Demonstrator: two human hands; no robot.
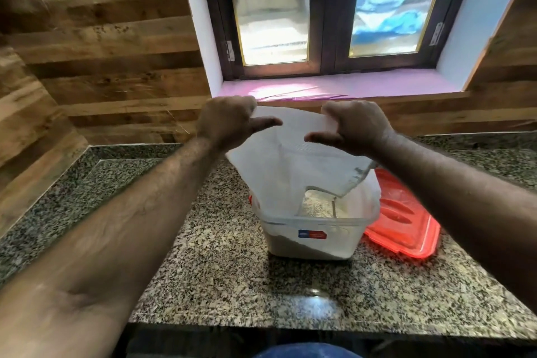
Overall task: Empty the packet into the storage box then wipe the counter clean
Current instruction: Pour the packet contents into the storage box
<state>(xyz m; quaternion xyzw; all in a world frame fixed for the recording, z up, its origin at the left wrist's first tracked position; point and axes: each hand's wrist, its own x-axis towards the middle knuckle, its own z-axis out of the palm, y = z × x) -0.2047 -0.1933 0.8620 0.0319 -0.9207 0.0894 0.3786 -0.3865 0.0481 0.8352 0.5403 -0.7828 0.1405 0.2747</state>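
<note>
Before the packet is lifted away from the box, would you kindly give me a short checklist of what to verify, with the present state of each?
1. Packet upended, mouth down in the storage box: ok.
2. Both hands hold the packet's raised end, left hand and right hand pinching it: ok.
3. Packet fully empty: cannot tell; its plastic is cloudy.
4. Box upright on the counter, pale powder inside: ok.
5. Red lid off, lying on the counter right of the box: ok.
6. Spills on the counter: cannot tell; the speckled stone would hide them.
</note>
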